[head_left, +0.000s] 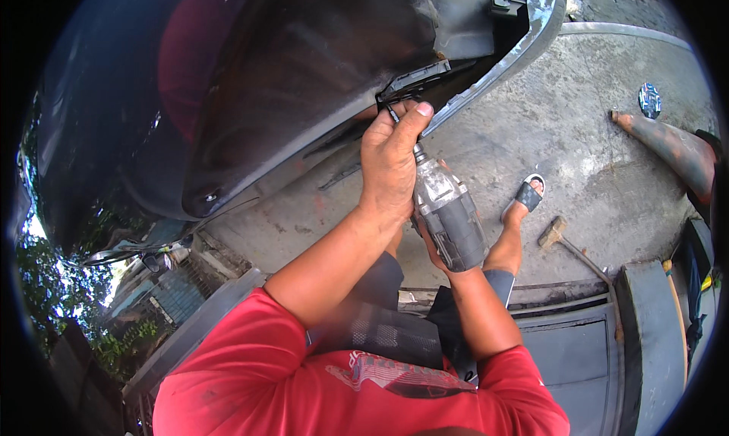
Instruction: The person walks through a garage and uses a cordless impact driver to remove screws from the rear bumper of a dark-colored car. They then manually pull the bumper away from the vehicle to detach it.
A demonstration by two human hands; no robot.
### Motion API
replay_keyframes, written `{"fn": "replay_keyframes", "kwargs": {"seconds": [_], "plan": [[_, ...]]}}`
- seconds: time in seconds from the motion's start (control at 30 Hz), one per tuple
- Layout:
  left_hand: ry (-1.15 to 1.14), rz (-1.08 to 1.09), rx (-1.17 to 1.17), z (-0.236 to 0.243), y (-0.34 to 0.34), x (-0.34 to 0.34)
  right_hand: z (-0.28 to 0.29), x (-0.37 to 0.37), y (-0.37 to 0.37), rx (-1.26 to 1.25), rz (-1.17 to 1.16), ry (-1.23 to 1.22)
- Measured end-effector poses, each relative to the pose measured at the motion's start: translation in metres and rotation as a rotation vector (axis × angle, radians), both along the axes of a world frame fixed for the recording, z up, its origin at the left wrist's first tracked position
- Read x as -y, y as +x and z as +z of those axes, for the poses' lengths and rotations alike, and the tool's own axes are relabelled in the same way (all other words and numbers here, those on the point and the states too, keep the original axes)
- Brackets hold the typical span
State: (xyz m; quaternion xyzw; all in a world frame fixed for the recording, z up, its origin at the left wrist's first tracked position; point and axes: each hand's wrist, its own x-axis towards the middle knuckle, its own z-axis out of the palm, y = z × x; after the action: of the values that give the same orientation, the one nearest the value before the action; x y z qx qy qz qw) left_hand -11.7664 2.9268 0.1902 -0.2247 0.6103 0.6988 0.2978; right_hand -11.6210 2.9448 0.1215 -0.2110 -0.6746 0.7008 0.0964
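My right hand (430, 246) grips a worn grey and black impact driver (453, 223), its nose pointing up and away from me. The driver's body hides most of that hand. At the tip of the nose, my left hand (389, 162) is closed with the thumb bent over the fingers. A small dark piece shows at its fingertips, too covered to name. Just beyond the fingers is a black bracket (418, 79) on the lower edge of a dark, glossy car body panel (304, 71). The driver's front end runs in behind my left thumb, so its contact point is hidden.
A hammer (553, 232) lies on the concrete floor (577, 155) beside my sandalled foot (528, 193). Farther right are a rusty tapered pipe (668, 143) and a round patterned object (649, 100). A grey metal panel (569, 360) is at lower right.
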Motion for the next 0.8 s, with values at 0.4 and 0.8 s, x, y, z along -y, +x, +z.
{"fn": "replay_keyframes", "kwargs": {"seconds": [0.4,0.8], "plan": [[-0.01,-0.379,-0.448,-0.014,0.019,0.017,-0.007,0.015,0.063,0.125,-0.16,-0.35],[-0.653,-1.082,-0.811,0.02,0.076,0.059,-0.093,-0.072,0.186,0.364,-0.066,0.216]]}}
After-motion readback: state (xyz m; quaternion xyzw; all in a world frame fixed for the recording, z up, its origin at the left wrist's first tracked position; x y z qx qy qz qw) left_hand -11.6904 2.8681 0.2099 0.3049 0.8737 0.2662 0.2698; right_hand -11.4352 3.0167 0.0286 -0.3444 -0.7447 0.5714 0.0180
